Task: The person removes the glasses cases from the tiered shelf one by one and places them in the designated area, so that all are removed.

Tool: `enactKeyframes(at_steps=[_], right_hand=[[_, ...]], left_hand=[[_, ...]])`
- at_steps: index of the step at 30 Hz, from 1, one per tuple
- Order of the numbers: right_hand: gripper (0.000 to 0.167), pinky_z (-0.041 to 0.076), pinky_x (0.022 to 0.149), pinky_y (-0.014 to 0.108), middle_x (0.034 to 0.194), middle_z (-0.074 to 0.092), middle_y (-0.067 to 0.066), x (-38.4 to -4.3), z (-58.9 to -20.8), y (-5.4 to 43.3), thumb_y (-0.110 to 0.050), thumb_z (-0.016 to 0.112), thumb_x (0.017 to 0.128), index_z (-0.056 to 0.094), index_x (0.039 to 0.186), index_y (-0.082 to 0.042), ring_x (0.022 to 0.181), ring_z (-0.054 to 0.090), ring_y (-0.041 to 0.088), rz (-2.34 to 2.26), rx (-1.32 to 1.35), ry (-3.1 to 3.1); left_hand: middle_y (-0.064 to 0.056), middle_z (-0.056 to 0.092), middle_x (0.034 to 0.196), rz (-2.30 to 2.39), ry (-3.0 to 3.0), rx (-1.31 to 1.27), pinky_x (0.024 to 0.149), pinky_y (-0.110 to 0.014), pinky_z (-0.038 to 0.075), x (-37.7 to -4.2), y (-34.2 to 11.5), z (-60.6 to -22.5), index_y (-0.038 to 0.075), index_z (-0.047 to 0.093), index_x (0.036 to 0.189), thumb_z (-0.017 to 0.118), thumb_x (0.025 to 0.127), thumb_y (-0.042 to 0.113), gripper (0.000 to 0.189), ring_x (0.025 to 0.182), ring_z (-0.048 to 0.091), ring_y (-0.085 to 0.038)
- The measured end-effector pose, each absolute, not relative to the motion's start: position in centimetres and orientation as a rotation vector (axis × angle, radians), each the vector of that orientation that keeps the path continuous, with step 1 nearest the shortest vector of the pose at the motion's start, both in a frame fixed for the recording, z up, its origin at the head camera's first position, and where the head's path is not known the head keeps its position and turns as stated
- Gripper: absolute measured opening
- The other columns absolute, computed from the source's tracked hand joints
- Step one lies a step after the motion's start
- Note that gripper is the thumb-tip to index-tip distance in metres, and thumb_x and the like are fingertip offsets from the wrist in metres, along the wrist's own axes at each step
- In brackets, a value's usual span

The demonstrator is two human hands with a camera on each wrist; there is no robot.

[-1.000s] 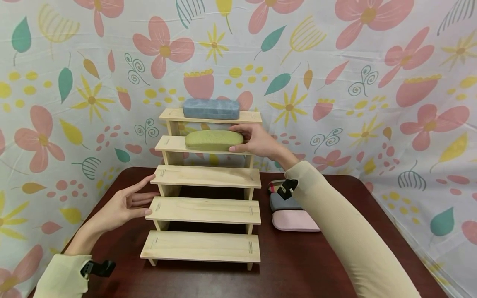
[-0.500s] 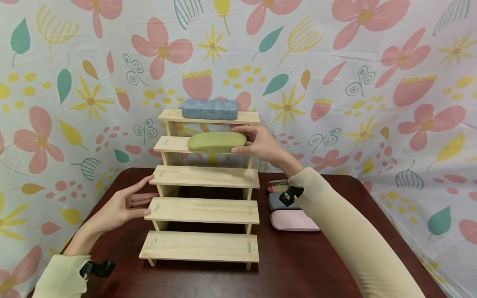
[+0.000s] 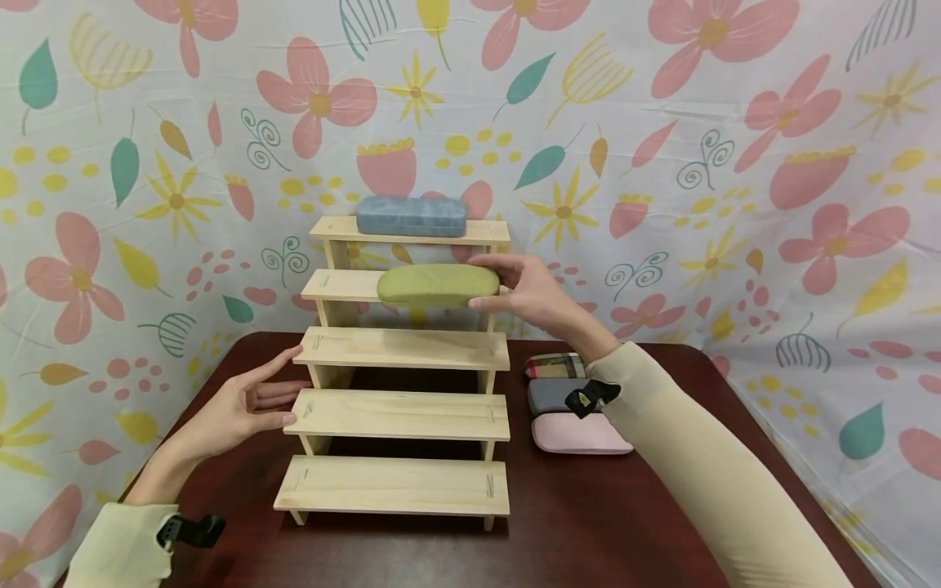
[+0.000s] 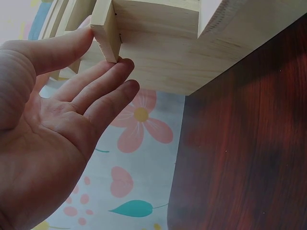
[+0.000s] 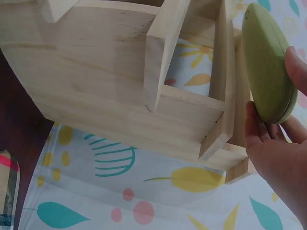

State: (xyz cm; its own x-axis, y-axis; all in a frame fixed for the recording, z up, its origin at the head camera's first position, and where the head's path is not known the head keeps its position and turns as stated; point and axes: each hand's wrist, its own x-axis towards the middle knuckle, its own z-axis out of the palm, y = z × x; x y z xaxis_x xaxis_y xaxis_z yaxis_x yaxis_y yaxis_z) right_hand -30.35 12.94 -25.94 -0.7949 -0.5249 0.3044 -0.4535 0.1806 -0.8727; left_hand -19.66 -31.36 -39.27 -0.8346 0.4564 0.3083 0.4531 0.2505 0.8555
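My right hand (image 3: 540, 296) pinches a green glasses case (image 3: 437, 284) by its right end, thumb in front and fingers behind. The case overlaps the second shelf from the top of a stepped wooden display rack (image 3: 403, 347). In the right wrist view, the case (image 5: 267, 67) is beside the rack's upper boards. My left hand (image 3: 235, 408) is at the rack's left side, thumb and index fingertip touching shelf ends; the left wrist view shows its fingers (image 4: 103, 96) nearly straight against a board end. A blue glasses case (image 3: 412, 216) lies on the top shelf.
On the dark red-brown table (image 3: 625, 523), right of the rack, lie a plaid case (image 3: 553, 366), a grey case (image 3: 551, 396) and a pink case (image 3: 577, 434), one in front of another. A flower-patterned cloth (image 3: 647, 163) hangs behind.
My right hand has moved right and slightly down, with the green case coming along toward the front of the second shelf. The left hand stays at the rack's side.
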Motion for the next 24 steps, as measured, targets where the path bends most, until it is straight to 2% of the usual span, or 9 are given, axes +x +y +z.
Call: enactKeyframes(at_steps=[7,11,13,15,19,24], right_hand=[[0.063,0.052,0.104,0.042,0.149,0.058,0.011,-29.3,-26.1,14.4,-0.002,0.082,0.092,0.057,0.150,-0.003,0.133,0.059,0.025,-1.676,-0.961,2.383],[0.063,0.052,0.103,0.041,0.150,0.058,0.013,-29.0,-26.4,15.2,0.000,0.082,0.092,0.057,0.150,-0.002,0.132,0.060,0.025,-1.699,-0.959,2.362],[0.063,0.054,0.100,0.037,0.148,0.059,0.015,-28.8,-26.6,15.5,0.002,0.081,0.091,0.057,0.149,0.000,0.128,0.061,0.026,-1.714,-0.965,2.354],[0.064,0.055,0.097,0.033,0.147,0.059,0.015,-28.7,-26.7,15.8,0.003,0.082,0.091,0.057,0.150,0.000,0.126,0.062,0.027,-1.724,-0.970,2.355],[0.065,0.056,0.094,0.030,0.148,0.058,0.012,-28.1,-27.0,16.3,0.000,0.082,0.092,0.056,0.151,-0.002,0.124,0.063,0.026,-1.721,-0.954,2.367],[0.066,0.056,0.093,0.030,0.147,0.059,0.015,-27.4,-27.7,17.2,-0.001,0.082,0.092,0.055,0.152,-0.001,0.123,0.063,0.027,-1.723,-0.957,2.374]], left_hand=[[-0.040,0.039,0.153,1.682,2.494,0.898,0.082,-0.036,0.063,-19.8,-31.4,-39.1,0.007,0.021,0.169,0.075,0.093,-0.008,0.094,0.126,0.062,-0.007],[-0.019,0.041,0.161,1.675,2.499,0.896,0.084,-0.036,0.063,-19.8,-31.5,-39.1,0.008,0.022,0.169,0.076,0.094,-0.007,0.094,0.129,0.061,-0.008],[-0.013,0.041,0.162,1.674,2.502,0.891,0.084,-0.036,0.063,-19.8,-31.5,-39.1,0.009,0.022,0.169,0.076,0.094,-0.006,0.094,0.129,0.060,-0.008],[-0.017,0.040,0.162,1.676,2.500,0.883,0.084,-0.036,0.063,-19.7,-31.4,-39.1,0.009,0.021,0.170,0.075,0.094,-0.006,0.094,0.129,0.060,-0.007],[-0.038,0.035,0.157,1.679,2.496,0.875,0.083,-0.036,0.063,-19.4,-31.3,-39.0,0.007,0.021,0.169,0.075,0.094,-0.007,0.093,0.127,0.060,-0.005],[-0.042,0.030,0.158,1.680,2.492,0.888,0.082,-0.037,0.063,-19.5,-31.2,-39.1,0.007,0.022,0.169,0.075,0.094,-0.007,0.093,0.128,0.060,-0.006]])
